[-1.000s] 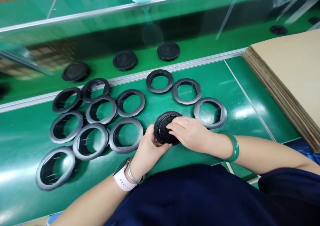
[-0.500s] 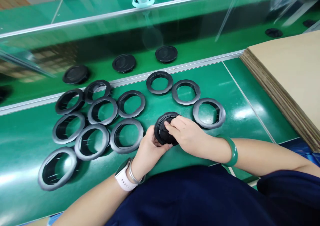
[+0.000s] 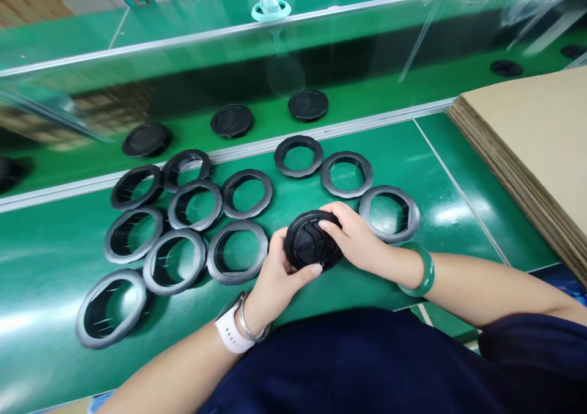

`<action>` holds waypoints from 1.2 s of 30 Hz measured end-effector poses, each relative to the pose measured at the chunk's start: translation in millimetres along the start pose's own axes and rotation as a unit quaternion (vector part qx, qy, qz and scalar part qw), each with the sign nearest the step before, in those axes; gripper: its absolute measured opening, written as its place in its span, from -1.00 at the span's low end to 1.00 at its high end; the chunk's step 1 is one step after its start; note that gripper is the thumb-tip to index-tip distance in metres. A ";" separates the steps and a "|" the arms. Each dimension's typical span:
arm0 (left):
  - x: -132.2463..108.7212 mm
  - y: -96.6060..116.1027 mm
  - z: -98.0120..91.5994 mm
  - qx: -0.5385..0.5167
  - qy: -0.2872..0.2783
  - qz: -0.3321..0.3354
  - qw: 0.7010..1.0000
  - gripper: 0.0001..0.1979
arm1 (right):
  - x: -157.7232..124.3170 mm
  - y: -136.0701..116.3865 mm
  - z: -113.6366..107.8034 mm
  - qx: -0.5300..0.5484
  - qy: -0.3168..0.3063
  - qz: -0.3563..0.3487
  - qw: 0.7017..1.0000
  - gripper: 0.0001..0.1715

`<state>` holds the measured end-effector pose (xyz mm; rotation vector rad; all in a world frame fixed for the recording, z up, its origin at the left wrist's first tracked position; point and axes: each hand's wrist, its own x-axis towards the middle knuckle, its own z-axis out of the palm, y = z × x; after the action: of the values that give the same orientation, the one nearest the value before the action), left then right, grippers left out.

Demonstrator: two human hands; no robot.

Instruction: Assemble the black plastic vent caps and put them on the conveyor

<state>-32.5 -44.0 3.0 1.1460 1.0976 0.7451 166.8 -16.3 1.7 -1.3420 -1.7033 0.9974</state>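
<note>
A black round cap is gripped between the left hand and right hand — just above the green counter, beside grey rings.

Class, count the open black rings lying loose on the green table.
11. Left of the held disc, eight open rings cluster together. Three more arc behind it. None seems hidden.

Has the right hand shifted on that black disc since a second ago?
Yes: the right hand slid rightward toward the nearby ring, uncovering the black disc.
</note>
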 end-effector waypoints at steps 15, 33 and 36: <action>0.6 -0.9 -4.2 0.154 0.016 0.033 0.987 -0.57 | 1.6 -1.3 5.8 0.088 0.011 0.050 0.995 -0.92; 0.8 0.7 -5.1 0.124 0.009 0.029 0.992 -0.65 | 1.9 -20.0 -16.9 0.011 -0.170 0.090 0.981 -0.56; 0.7 0.5 -4.9 0.121 0.010 0.033 0.992 -0.66 | -0.1 -22.1 -14.8 -0.004 -0.157 0.095 0.983 -0.56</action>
<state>-36.8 -41.6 3.1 1.3881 1.1954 0.6877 171.0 -17.8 28.0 -1.4324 -1.8301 1.3735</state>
